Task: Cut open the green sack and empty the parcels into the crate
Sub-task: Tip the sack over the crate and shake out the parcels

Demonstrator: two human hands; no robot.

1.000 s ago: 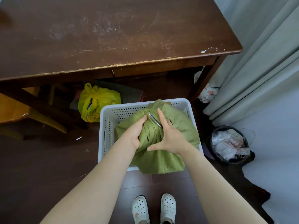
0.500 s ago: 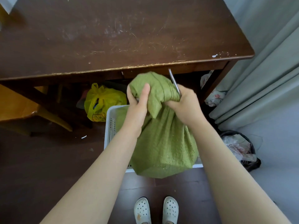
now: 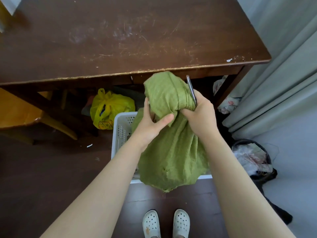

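Observation:
The green woven sack (image 3: 173,152) hangs lifted above the white perforated crate (image 3: 121,129), hiding most of it. My left hand (image 3: 152,122) grips the bunched neck of the sack from the left. My right hand (image 3: 200,117) grips the neck from the right and also holds closed metal scissors (image 3: 191,89), whose blades point up past the sack's top. The sack's loose top (image 3: 166,90) flops over both hands. No parcels show.
A dark wooden table (image 3: 128,40) stands right behind the crate. A yellow plastic bag (image 3: 109,107) lies under it, beside a yellow chair (image 3: 20,114). A black bin (image 3: 253,160) with rubbish is to the right, next to grey curtains (image 3: 283,83). My white shoes (image 3: 166,222) are below.
The sack has been raised out of the crate from where it rested a second ago. Both hands moved up with it and tightened around its neck.

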